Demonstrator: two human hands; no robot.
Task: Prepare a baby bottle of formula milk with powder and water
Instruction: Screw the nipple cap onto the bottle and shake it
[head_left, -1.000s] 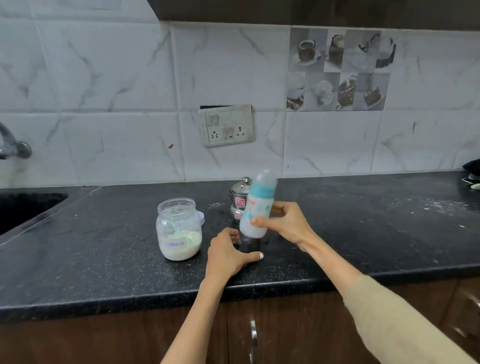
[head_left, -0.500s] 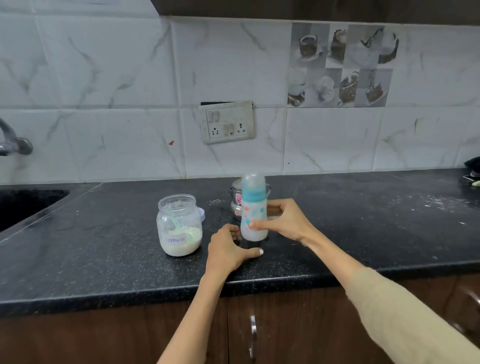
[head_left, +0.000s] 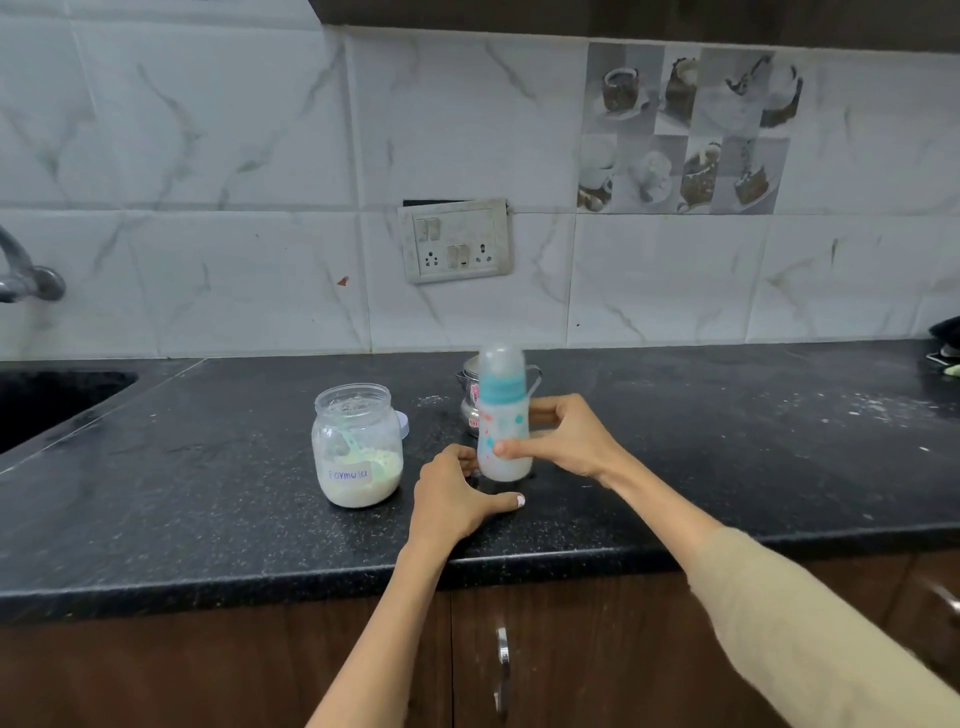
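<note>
A capped baby bottle (head_left: 502, 415) with a teal collar and milky white liquid stands upright at the middle of the black counter (head_left: 727, 457). My right hand (head_left: 566, 441) grips its lower body from the right. My left hand (head_left: 457, 499) rests flat on the counter just in front and to the left of the bottle, fingers spread, holding nothing. An open clear jar (head_left: 357, 451) labelled "Formula" holds white powder and a pale green scoop, left of my hands. A small steel pot (head_left: 470, 405) stands behind the bottle, mostly hidden.
A jar lid (head_left: 402, 425) peeks out behind the jar. A sink (head_left: 47, 405) and tap (head_left: 26, 275) are at the far left. A wall socket (head_left: 456, 240) sits above the counter. Spilled powder dusts the counter's right side (head_left: 852, 410). Dark objects (head_left: 945, 343) lie at the right edge.
The bottle went from tilted and lifted to upright, low at the counter, in my right hand. My left hand stayed on the counter.
</note>
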